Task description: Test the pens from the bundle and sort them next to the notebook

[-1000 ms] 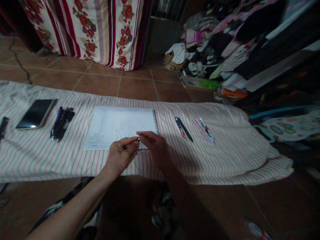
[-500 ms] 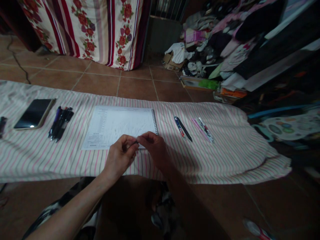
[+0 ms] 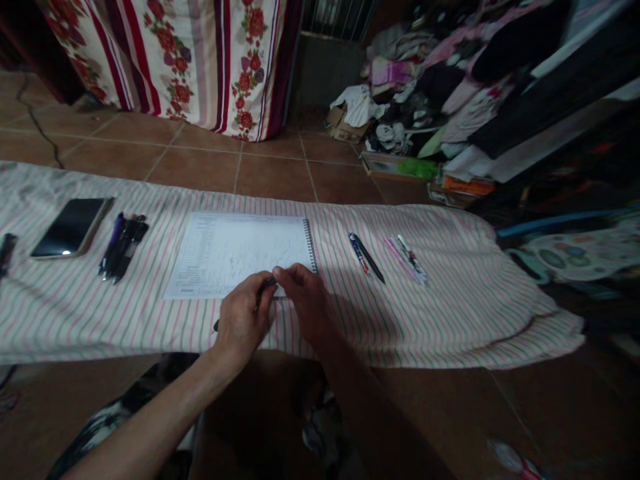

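Observation:
My left hand (image 3: 245,317) is closed around a dark pen (image 3: 269,284) over the near edge of the notebook. One end of that pen shows between my hands, and the other sticks out behind my left palm. My right hand (image 3: 309,297) is curled, with thumb and finger pinched at the pen's right end; the tip itself is hidden. Beneath and beyond my hands lies a spiral notebook (image 3: 255,243), its white page facing up and its coil on the right.
A striped cloth (image 3: 450,307) covers the low table. Left of the notebook are a bundle of pens (image 3: 123,248) and a phone (image 3: 73,228). To the right lie a black pen (image 3: 371,260) and several slim patterned pens (image 3: 406,260). Piled clothes (image 3: 400,73) stand beyond.
My left hand has turned and shifted its grip, so more of the dark pen shows, including its rear end. My right fingers stay near the pen's other end.

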`<state>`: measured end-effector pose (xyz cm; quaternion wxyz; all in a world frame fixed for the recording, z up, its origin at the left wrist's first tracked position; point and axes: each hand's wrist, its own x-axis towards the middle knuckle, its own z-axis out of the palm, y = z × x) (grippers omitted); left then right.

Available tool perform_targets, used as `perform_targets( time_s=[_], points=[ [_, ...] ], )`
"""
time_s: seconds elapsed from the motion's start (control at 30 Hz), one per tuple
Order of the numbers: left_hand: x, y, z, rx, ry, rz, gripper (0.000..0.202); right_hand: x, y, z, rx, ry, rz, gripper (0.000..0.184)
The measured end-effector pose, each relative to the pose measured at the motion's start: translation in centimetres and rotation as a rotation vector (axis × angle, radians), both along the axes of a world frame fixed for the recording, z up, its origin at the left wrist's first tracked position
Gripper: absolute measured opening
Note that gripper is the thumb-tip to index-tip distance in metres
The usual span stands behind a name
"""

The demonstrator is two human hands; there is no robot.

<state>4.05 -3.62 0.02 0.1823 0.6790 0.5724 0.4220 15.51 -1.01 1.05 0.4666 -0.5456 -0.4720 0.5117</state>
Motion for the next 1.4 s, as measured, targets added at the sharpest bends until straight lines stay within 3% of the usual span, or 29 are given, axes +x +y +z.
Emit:
perform_targets(
  time_s=[0.1,0.23,0.5,0.67,0.77,0.93,1.07,1.2,1.4],
  points=[
    [0.1,0.1,-0.2,0.04,0.019,-0.016,0.021,0.0,0.0,0.0,-0.006,0.041,-0.023,0.03],
    [0.1,0.3,-0.4,-0.047,-0.065,-0.044,0.026,0.2,-0.1,0.0,-0.005,0.048,-0.031,0.031],
    [0.4,1.0,0.1,-0.309,-0.543,0.037,0.022,0.5,0.2,-0.7,0.0,-0.056,-0.015,0.037],
    [0.5,1.1,1.3,-0.589,-0.799,0.02,0.025,1.4,0.6,-0.6,0.111,-0.025,0.053,0.024],
    [0.2,1.0,1.3,-0.654,-0.848,-0.024,0.026,2.0,0.7,-0.3,0.115,-0.032,0.117,0.014],
    [-0.4,0.9,0.5,-0.554,-0.774,-0.126,0.035,2.1,0.7,-0.5,0.075,-0.054,0.145,0.016],
    [-0.7,0.5,0.4,-0.459,-0.704,-0.115,0.017,1.6,0.4,-0.5,0.124,-0.16,0.112,0.018],
    [-0.8,0.3,1.0,-0.24,-0.328,-0.044,0.011,1.1,0.1,-0.1,0.166,-0.197,0.064,0.02],
    [-1.1,0.4,0.5,0.106,0.085,-0.121,0.016,0.9,0.1,-0.6,0.13,-0.185,0.033,0.022]
  ],
)
